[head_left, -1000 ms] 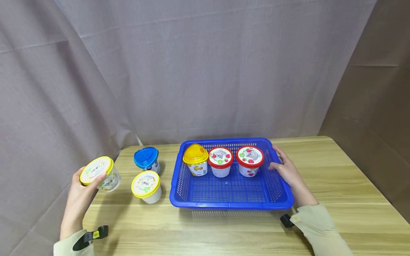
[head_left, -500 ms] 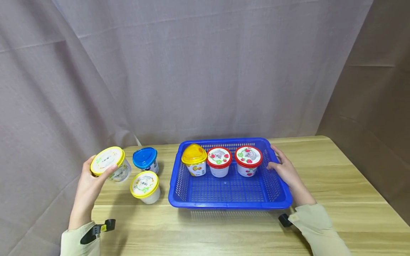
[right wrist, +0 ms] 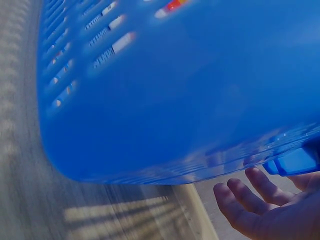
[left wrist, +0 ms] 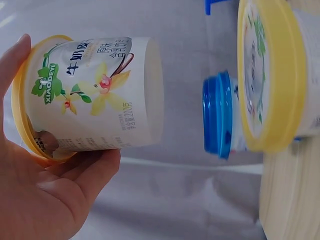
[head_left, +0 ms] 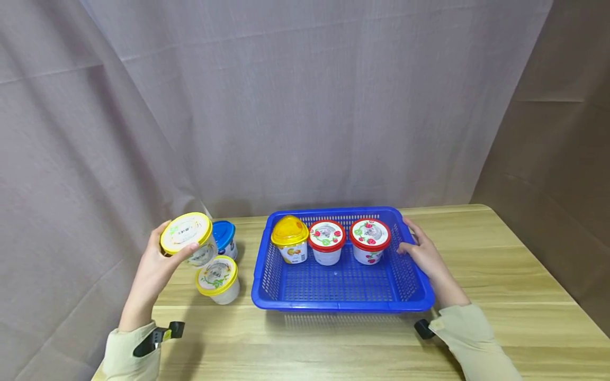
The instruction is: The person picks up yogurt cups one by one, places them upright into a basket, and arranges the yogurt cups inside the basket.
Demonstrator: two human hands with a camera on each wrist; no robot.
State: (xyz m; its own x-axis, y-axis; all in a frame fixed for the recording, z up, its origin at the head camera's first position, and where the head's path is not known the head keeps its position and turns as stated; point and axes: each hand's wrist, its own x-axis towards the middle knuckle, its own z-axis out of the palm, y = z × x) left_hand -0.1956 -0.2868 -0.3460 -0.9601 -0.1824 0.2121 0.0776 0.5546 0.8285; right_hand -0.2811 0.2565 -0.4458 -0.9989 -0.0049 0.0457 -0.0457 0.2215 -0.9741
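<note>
Your left hand [head_left: 154,269] has its fingers wrapped round a yellow-lidded tub [head_left: 202,255], thumb on one side and the others on the opposite side, so they're only as far apart as the tub is wide. Your right hand [head_left: 429,259] is on the right end of the blue basket [head_left: 343,306], thumb hooked over the rim and fingers along the outside of the wall, pinching that edge between them. From the right wrist those fingers look loosely bent (how hard they squeeze, I can't tell).

Between your tub and the basket you've got two others on the desk [head_left: 324,346]: a second yellow-rimmed tub [head_left: 217,278] nearer you and a blue-lidded cup [head_left: 225,233] behind it, partly hidden by the one you're holding. Inside the basket, a domed yellow cup [head_left: 289,238] and two red-lidded tubs [head_left: 326,241] [head_left: 370,241] sit in a row toward the back, with bare mesh in front. A grey curtain [head_left: 305,106] hangs behind everything.

As for the tub you're holding, it's up off the desk, a bit tilted, with a gap to its neighbours. White body, yellow-rimmed printed lid, green leaf logo reading XIAODEYI, yellow flowers.
</note>
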